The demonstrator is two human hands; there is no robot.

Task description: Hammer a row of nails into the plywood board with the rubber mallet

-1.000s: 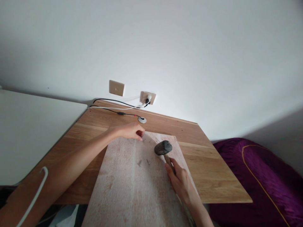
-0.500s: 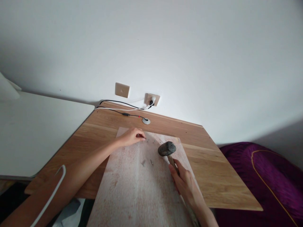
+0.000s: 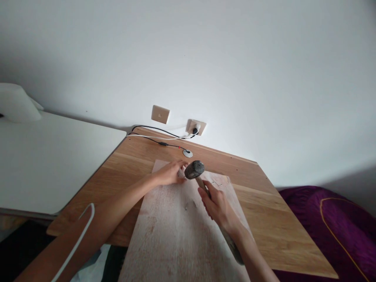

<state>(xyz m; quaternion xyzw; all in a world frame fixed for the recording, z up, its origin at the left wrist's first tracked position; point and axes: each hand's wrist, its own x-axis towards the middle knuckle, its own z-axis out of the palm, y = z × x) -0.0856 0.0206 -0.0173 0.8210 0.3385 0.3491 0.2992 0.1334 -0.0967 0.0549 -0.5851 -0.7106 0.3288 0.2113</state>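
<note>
My right hand is wrapped around the handle of a mallet with a dark, blocky head and a wooden handle. The mallet head hangs over the far part of a pale, worn wooden board, right beside my left fingertips. My left hand rests at the board's far left, thumb and fingers curled toward each other; the mallet head partly covers their tips, so whatever they pinch is hidden. Small nails lie mid-board. More thin nails are near the far right corner.
Under the board is a wooden table. Cables run along its back to a wall socket, near a round cable grommet. A white table adjoins on the left; a purple cover is at the right.
The mallet has moved left and away from me, its head now beside my left fingertips. My left fingers look more spread around that spot. The view has shifted slightly left.
</note>
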